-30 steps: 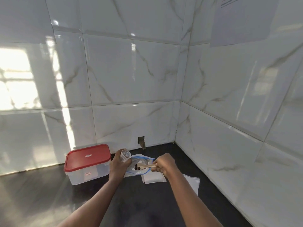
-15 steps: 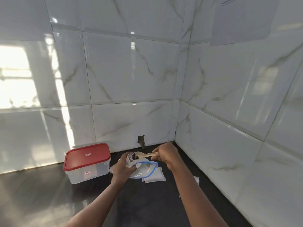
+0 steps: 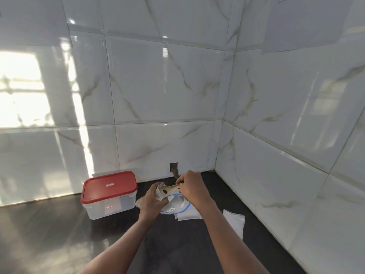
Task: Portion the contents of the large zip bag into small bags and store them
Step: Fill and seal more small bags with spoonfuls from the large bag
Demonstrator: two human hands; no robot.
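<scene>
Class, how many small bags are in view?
3 small bags: one in the left hand, one beneath the large zip bag, one beside the right forearm. Others may be hidden.

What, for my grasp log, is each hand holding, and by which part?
The right hand pinches the wooden spoon by its handle end; the left hand grips the small bag around its body, below its mouth.

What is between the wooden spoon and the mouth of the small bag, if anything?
Nothing visible. The right hand holds the wooden spoon with its bowl at the open mouth of the small bag, which the left hand grips. The large zip bag lies below on the counter, out of the way.
</scene>
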